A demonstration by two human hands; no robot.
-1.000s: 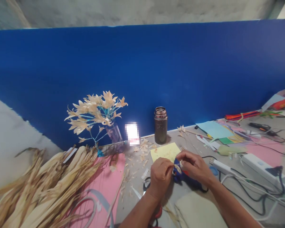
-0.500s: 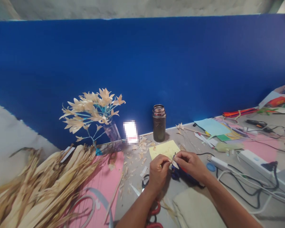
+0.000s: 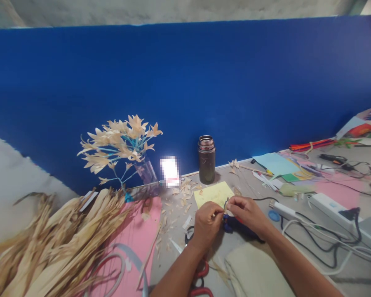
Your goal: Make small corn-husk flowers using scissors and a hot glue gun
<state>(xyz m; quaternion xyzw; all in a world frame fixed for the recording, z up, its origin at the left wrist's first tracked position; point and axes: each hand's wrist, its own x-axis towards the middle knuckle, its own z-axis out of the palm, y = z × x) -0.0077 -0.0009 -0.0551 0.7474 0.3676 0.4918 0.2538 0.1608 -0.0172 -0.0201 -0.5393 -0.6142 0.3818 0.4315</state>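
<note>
My left hand (image 3: 207, 220) is closed in a pinch, its fingertips meeting those of my right hand (image 3: 245, 212) over the near edge of a yellow paper (image 3: 214, 192). A small pale piece of husk shows between the fingertips of my right hand, which are pinched too. What my left fingers grip is too small to make out. Beneath both hands lies a dark blue object (image 3: 247, 229), partly hidden. Red-handled scissors (image 3: 202, 270) lie beside my left forearm, which covers part of them.
Dried husks (image 3: 49, 243) and a pink sheet (image 3: 142, 231) cover the left. Behind stand husk flowers (image 3: 120, 138) in a clear vase (image 3: 146, 171) and an open dark bottle (image 3: 207, 161). Cables and a white power strip (image 3: 330, 210) lie right; a folded cloth (image 3: 256, 270) is in front.
The pale husk piece between my hands has turned and shows less. My fingertips have shifted slightly; both hands stay close together.
</note>
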